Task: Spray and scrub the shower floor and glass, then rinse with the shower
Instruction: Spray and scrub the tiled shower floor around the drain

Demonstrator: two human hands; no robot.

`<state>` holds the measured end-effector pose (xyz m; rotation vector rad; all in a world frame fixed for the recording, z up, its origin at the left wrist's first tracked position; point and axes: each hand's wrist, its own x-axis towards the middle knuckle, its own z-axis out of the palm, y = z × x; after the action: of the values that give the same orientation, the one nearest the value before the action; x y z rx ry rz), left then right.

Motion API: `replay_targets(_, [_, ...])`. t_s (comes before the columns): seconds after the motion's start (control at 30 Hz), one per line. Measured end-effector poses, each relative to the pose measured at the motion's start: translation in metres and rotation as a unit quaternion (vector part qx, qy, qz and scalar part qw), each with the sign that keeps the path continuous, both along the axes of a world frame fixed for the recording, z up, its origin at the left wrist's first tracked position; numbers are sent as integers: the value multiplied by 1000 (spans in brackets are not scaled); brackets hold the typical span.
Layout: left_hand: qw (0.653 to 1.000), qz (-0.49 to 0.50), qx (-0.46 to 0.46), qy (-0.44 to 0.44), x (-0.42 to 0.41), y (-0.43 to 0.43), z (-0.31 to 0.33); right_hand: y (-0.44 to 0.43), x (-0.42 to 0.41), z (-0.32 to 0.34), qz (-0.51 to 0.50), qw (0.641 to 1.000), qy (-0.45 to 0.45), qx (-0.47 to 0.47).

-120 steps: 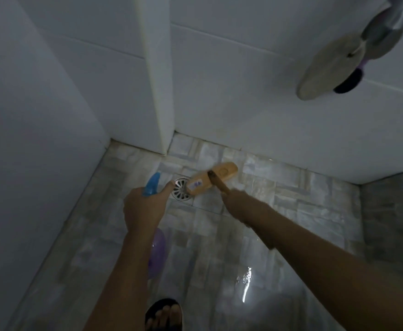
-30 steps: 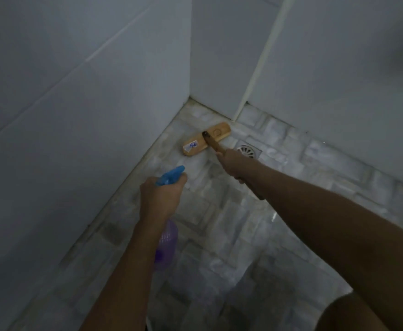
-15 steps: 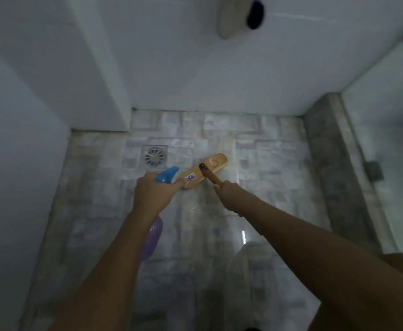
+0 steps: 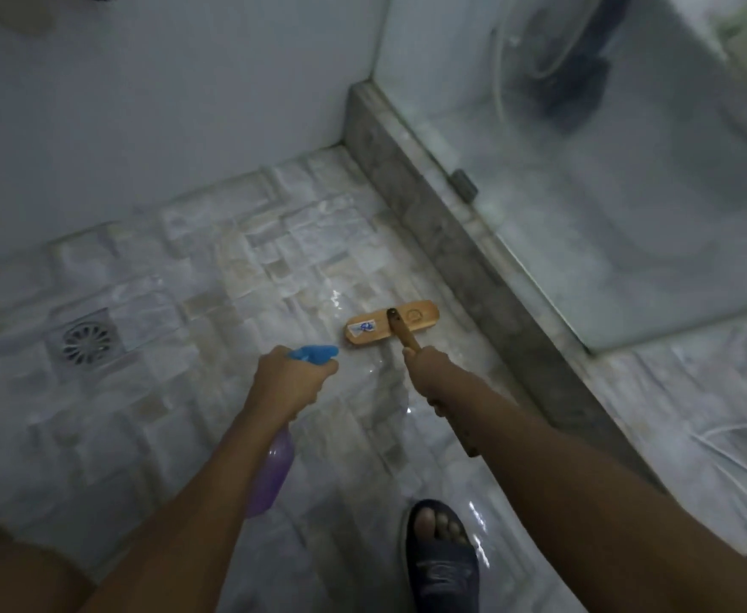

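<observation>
My sandalled foot (image 4: 441,557) stands on the wet shower floor (image 4: 163,413). My left hand (image 4: 286,382) curls round the purple spray bottle (image 4: 270,473), blue nozzle forward. My right hand (image 4: 425,369) grips the handle of the wooden scrub brush (image 4: 391,324), its head flat on the tiles beside the stone curb (image 4: 442,241) under the glass (image 4: 628,241). The drain (image 4: 85,342) sits far left.

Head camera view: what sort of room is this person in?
Most likely a home shower stall: a wet mosaic floor with a round drain, a glass panel standing on a stone kerb, and a scrub brush on the tiles.
</observation>
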<state>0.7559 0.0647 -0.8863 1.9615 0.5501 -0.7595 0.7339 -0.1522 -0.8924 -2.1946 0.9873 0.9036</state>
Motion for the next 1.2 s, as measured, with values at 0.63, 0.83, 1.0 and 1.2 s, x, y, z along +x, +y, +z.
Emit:
replay_targets(0.63, [987, -99, 28, -122, 2, -63, 29, -51, -44, 19, -48, 998, 29, 14])
replay_targets(0.83, [986, -79, 30, -145, 21, -69, 24, -48, 22, 3, 2, 1000, 2, 9])
replay_targets(1.0, [987, -54, 28, -149, 34, -59, 21, -35, 93, -2, 15, 998, -61, 32])
replay_targets(1.2, [985, -56, 53, -152, 40, -47, 29, -22, 64, 3, 26, 997, -66, 28])
